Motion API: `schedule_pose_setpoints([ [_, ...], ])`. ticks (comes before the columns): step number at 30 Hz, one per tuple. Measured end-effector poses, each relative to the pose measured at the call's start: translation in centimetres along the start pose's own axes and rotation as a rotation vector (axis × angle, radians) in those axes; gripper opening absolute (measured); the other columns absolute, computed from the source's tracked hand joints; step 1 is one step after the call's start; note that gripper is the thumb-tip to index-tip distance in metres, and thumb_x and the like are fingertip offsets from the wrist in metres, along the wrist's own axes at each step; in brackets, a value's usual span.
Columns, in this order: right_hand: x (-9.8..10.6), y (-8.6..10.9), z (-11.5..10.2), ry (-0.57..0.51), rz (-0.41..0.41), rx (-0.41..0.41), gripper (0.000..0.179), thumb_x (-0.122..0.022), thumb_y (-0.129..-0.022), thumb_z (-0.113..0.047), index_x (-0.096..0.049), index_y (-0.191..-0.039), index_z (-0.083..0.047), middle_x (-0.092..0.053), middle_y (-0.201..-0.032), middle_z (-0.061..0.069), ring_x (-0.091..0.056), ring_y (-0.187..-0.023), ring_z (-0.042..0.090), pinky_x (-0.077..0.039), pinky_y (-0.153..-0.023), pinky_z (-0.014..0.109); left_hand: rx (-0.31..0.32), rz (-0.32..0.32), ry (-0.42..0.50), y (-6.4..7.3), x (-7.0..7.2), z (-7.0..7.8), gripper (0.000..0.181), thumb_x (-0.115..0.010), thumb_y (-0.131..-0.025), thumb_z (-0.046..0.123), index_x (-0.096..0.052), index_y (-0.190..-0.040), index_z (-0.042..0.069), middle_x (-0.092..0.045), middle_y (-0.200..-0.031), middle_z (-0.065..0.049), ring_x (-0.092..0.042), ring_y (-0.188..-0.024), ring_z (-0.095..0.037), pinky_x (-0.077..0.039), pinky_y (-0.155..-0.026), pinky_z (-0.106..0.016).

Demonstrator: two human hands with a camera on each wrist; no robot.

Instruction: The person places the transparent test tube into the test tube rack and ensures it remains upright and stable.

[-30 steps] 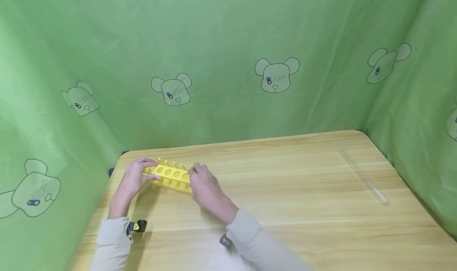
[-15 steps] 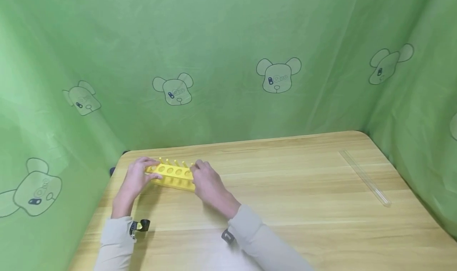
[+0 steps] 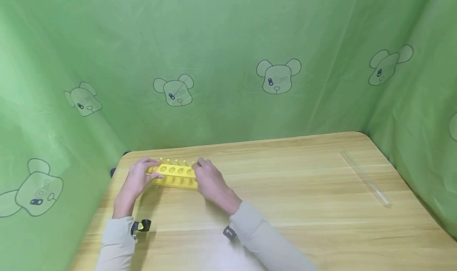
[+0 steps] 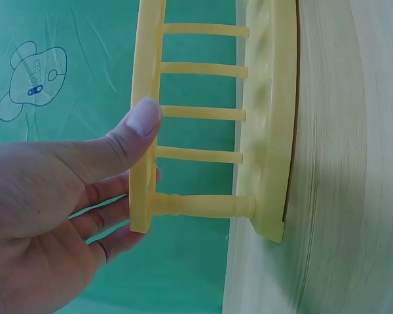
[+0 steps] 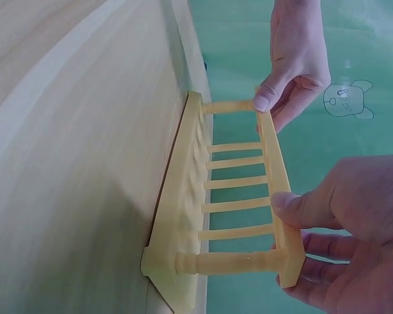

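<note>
A yellow test tube rack (image 3: pixel 176 172) stands on the table at the left, its upper plate pierced by a row of round holes and slim pegs along the far side. My left hand (image 3: pixel 137 178) pinches the left end of that upper plate, thumb (image 4: pixel 144 118) on the near edge and fingers behind. At the opposite end, my right hand (image 3: pixel 213 185) grips the same plate; in the right wrist view its thumb (image 5: pixel 288 201) presses the edge with the fingers curled beneath. Thin posts (image 5: pixel 239 183) join the upper plate to the base (image 4: pixel 275 118), which sits close over the wood.
Clear glass-like tubes (image 3: pixel 365 178) lie slanted at the table's right side. A wooden table (image 3: pixel 285 207) spreads under everything, with a green curtain (image 3: pixel 221 37) printed with bear heads around its back and sides. Small black devices (image 3: pixel 144 225) sit at both wrists.
The rack's right end has swung slightly away and to the right, my right hand going with it. My left hand keeps its hold on the left end. The view has shifted a little.
</note>
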State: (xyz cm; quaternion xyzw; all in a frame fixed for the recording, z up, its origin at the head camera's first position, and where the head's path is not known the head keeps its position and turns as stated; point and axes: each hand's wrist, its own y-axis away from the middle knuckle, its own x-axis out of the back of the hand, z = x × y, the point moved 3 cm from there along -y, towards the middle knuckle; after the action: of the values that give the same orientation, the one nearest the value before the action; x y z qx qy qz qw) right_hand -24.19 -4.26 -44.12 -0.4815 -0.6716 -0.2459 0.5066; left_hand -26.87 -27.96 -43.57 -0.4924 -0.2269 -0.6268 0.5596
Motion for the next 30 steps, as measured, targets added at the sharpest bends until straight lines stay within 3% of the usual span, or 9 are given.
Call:
schedule_pose_setpoints([
  [22, 0.7, -0.9, 1.3, 0.006, -0.008, 0.013, 0.055, -0.079, -0.086, 0.002, -0.061, -0.137, -0.003, -0.061, -0.133, 0.011, -0.061, -0.116, 0.024, -0.056, -0.098, 0.026, 0.050, -0.036, -0.062, -0.7, -0.3, 0.8, 0.047, -0.086, -0.081, 0.014, -0.070, -0.121, -0.005, -0.065, -0.125, -0.029, -0.061, -0.117, -0.049, -0.047, -0.105, -0.062],
  [30, 0.7, -1.3, 1.8, -0.031, -0.010, 0.034, 0.050, -0.076, -0.089, 0.003, -0.061, -0.137, -0.002, -0.062, -0.127, 0.009, -0.061, -0.112, 0.023, -0.056, -0.094, 0.023, 0.085, -0.041, -0.082, -0.6, -0.3, 1.3, 0.049, -0.086, -0.081, 0.016, -0.069, -0.122, -0.005, -0.066, -0.127, -0.027, -0.060, -0.120, -0.049, -0.048, -0.104, -0.060],
])
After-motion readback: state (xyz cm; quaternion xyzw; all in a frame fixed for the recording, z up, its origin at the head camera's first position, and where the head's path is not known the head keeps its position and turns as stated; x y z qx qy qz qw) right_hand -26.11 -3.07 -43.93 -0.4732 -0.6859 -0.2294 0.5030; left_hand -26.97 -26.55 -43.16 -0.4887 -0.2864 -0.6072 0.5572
